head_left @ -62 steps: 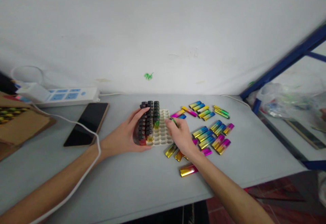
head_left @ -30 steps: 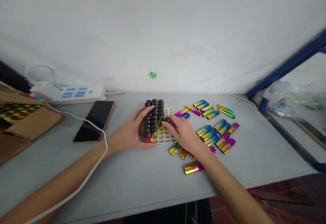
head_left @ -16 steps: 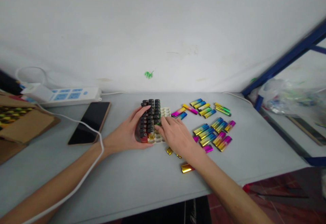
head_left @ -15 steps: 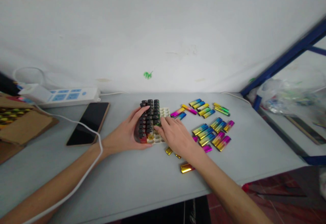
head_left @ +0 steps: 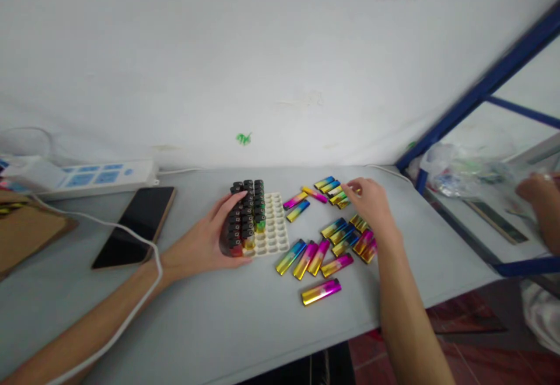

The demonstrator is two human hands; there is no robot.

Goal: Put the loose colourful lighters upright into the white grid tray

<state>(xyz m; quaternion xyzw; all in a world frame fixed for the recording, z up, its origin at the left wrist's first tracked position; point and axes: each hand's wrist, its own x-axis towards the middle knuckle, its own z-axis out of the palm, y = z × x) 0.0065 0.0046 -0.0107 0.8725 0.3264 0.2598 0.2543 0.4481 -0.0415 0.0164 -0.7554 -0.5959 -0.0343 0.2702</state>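
Observation:
A cream tray (head_left: 275,234) with round holes lies on the grey table (head_left: 219,315). Its left columns hold upright lighters with black caps (head_left: 245,213). My left hand (head_left: 205,239) is wrapped round the tray's left side and those lighters. Loose lighters in metallic rainbow colours (head_left: 324,254) lie flat to the right of the tray. My right hand (head_left: 367,201) hovers over the far group of loose lighters (head_left: 330,186), fingers curled downward and touching them. I cannot see whether a lighter is in its grasp.
A dark phone (head_left: 133,224) lies left of the tray, with a white cable (head_left: 87,219) and a power strip (head_left: 83,175) behind it. A cardboard box (head_left: 26,230) sits at far left. A blue frame (head_left: 472,93) and another person's hand (head_left: 540,198) are on the right.
My right hand left the tray and moved right and back to the far loose lighters. The lighters near the tray's front right corner, hidden under that hand before, now show. The left hand stayed.

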